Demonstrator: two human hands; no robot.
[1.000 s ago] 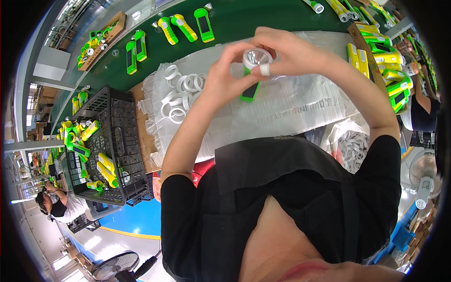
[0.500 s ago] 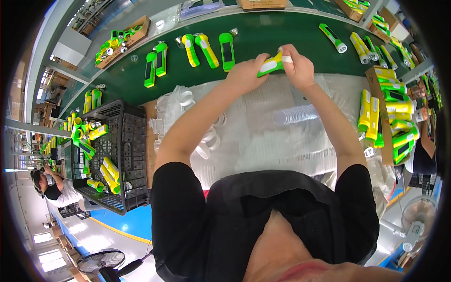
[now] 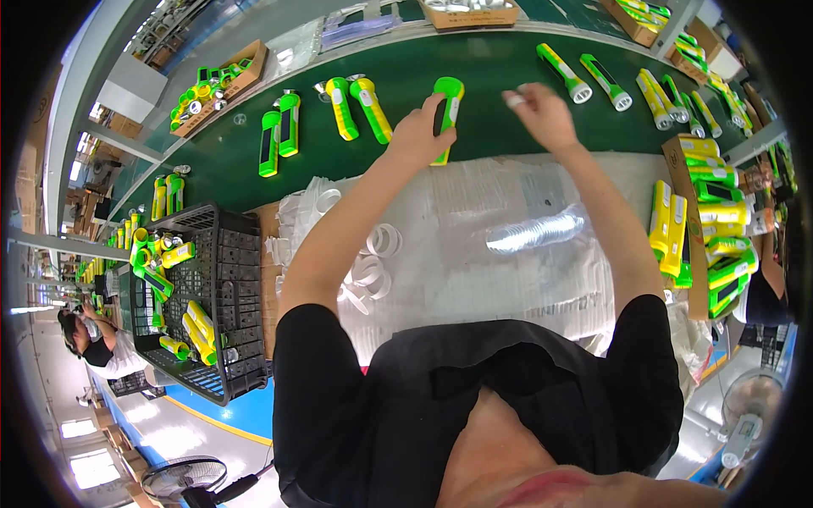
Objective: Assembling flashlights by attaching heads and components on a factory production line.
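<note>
Windows glow — the shiny floor is partly blue.

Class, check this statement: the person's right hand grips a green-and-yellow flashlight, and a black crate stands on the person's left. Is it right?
Not quite: the head view shows the left hand gripping the green-and-yellow flashlight. The black crate does stand on the person's left.

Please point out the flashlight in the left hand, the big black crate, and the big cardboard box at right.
Held flashlight (image 3: 440,117): head view, on its dark panel.
Black crate (image 3: 240,279): head view, on its right wall.
Cardboard box (image 3: 696,239): head view, on its left wall.
</note>
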